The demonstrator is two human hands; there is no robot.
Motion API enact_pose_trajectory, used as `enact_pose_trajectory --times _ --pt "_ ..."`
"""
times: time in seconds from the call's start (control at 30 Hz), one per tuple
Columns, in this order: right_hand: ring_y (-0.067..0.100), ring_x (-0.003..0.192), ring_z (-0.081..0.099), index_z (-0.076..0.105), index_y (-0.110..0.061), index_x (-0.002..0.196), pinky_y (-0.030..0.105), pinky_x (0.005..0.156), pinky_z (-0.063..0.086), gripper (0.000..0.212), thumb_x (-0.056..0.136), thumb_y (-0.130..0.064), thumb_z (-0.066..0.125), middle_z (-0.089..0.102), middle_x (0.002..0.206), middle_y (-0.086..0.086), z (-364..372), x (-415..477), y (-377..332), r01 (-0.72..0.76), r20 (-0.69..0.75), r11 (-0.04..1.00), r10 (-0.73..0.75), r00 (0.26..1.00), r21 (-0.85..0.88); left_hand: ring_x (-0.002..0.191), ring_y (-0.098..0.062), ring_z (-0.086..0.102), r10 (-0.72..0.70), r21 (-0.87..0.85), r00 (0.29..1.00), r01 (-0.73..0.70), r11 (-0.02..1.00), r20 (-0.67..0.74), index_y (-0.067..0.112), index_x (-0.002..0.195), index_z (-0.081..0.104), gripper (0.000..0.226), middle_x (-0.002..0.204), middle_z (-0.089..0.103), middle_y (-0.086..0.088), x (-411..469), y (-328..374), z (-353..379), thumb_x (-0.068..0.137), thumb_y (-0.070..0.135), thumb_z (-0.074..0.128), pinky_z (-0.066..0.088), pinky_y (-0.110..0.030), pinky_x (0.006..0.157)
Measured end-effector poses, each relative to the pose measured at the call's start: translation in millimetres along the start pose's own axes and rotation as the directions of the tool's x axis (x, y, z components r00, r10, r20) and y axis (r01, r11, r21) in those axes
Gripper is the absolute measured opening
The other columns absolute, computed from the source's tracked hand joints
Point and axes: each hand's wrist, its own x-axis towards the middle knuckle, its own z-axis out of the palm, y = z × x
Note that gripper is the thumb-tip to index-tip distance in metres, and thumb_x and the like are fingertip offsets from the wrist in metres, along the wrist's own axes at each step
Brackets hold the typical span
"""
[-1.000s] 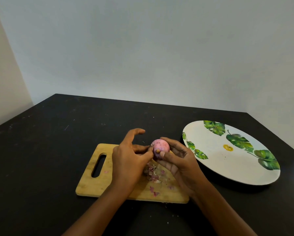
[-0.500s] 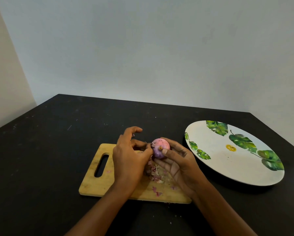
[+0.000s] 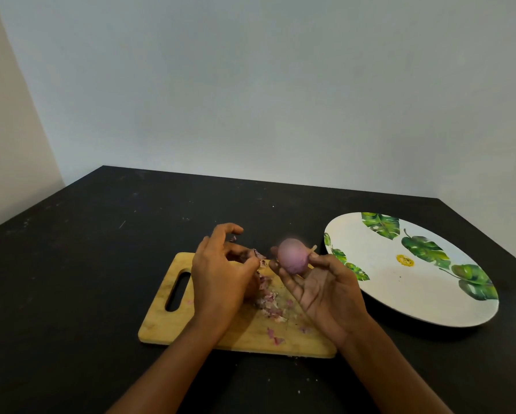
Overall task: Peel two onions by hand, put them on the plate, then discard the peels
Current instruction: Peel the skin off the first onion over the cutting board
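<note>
My right hand (image 3: 325, 291) holds a small purple onion (image 3: 291, 255) in its fingertips above the right part of the wooden cutting board (image 3: 161, 321). My left hand (image 3: 221, 273) is just left of it and pinches a scrap of peel (image 3: 259, 258) between thumb and fingers. A heap of pink peel pieces (image 3: 268, 300) lies on the board between my hands. The white plate (image 3: 385, 279) with green leaf prints sits to the right with no onion on it. I see only one onion.
Everything rests on a black table (image 3: 71, 279) set into a corner of pale walls. The board's handle slot (image 3: 177, 289) points left. Small crumbs lie on the table in front of the board.
My hands have drawn apart. The left one pulled a piece of peel off leftward, and the right one turned the onion and moved it slightly right, toward the plate.
</note>
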Motion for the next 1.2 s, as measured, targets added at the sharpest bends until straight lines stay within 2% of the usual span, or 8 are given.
enact_pose_trajectory --times 0.07,0.13,0.27,0.37,0.47,0.6,0.73,1.2 --pt "0.039 0.103 0.066 0.044 -0.001 0.135 0.035 0.068 0.060 0.088 0.055 -0.011 0.079 0.060 0.123 0.031 0.3 -0.4 -0.4 0.000 -0.028 1.000 0.000 1.000 -0.009 0.082 -0.011 0.062 0.033 0.068 0.999 -0.035 0.997 0.034 0.038 0.101 0.050 0.039 0.065 0.060 0.016 -0.7 -2.5 2.0 0.075 0.020 0.073 0.048 -0.048 0.092" --pt "0.039 0.102 0.067 0.044 -0.002 0.134 0.036 0.070 0.060 0.093 0.051 -0.012 0.084 0.061 0.122 0.031 0.2 -0.6 -0.3 0.002 -0.028 1.000 -0.003 1.000 -0.028 0.078 -0.007 0.061 0.085 0.142 0.995 -0.090 0.986 0.043 0.032 0.105 0.053 0.033 0.064 0.057 0.018 -1.8 -3.7 3.9 0.078 0.025 0.070 0.045 -0.048 0.095" --pt "0.040 0.099 0.068 0.044 -0.004 0.135 0.038 0.073 0.060 0.090 0.054 -0.013 0.083 0.063 0.119 0.029 -0.7 -0.9 -0.7 0.007 -0.037 0.998 -0.010 0.999 -0.067 0.082 -0.008 0.061 0.131 0.109 0.991 -0.132 0.985 0.024 0.037 0.129 0.030 0.070 0.082 0.053 0.024 -2.1 0.7 3.5 0.076 0.015 0.070 0.050 -0.044 0.089" --pt "0.038 0.100 0.068 0.051 0.000 0.126 0.038 0.072 0.059 0.101 0.037 -0.016 0.094 0.064 0.119 0.028 -1.4 -0.6 -0.5 0.020 -0.020 0.993 -0.022 1.000 -0.114 0.082 -0.003 0.061 0.173 -0.018 0.984 -0.173 0.985 0.029 0.037 0.122 0.034 0.062 0.088 0.059 0.019 -3.3 4.5 1.8 0.079 0.009 0.068 0.052 -0.022 0.078" --pt "0.034 0.101 0.068 0.053 0.003 0.127 0.037 0.074 0.059 0.087 0.050 -0.015 0.090 0.064 0.120 0.026 -0.8 -1.6 -0.3 0.031 -0.012 0.984 -0.033 0.999 -0.176 0.079 0.002 0.063 0.147 -0.165 0.984 -0.130 0.978 0.096 0.028 0.117 0.046 0.048 0.084 0.066 0.010 -6.2 9.7 1.5 0.078 0.017 0.072 0.049 -0.008 0.069" --pt "0.034 0.097 0.070 0.061 0.000 0.118 0.039 0.072 0.060 0.080 0.045 -0.014 0.093 0.066 0.113 0.026 -0.5 -0.8 0.9 0.067 -0.024 0.976 -0.074 0.997 -0.205 0.076 0.005 0.064 0.066 -0.194 0.987 -0.037 0.980 0.145 0.032 0.113 0.047 0.054 0.081 0.068 0.010 -5.2 11.3 1.9 0.070 0.025 0.078 0.048 -0.006 0.064" --pt "0.033 0.092 0.071 0.067 -0.005 0.105 0.039 0.073 0.061 0.037 0.070 0.004 0.068 0.070 0.104 0.021 0.4 -2.1 -1.4 0.113 -0.020 0.954 -0.123 0.992 -0.279 0.074 0.005 0.065 0.012 -0.200 0.984 0.024 0.980 0.178 0.037 0.107 0.046 0.054 0.078 0.069 0.010 -2.9 11.2 0.1 0.067 0.022 0.079 0.052 -0.013 0.072" --pt "0.032 0.099 0.070 0.064 -0.004 0.109 0.035 0.072 0.060 0.041 0.069 0.004 0.067 0.072 0.106 0.015 2.6 -5.7 0.0 0.169 0.028 0.891 -0.173 0.984 -0.422 0.067 0.001 0.064 -0.013 -0.180 0.981 0.049 0.982 0.193 0.029 0.110 0.044 0.061 0.069 0.067 0.003 -4.9 11.8 -0.3 0.064 0.008 0.078 0.049 -0.007 0.061"
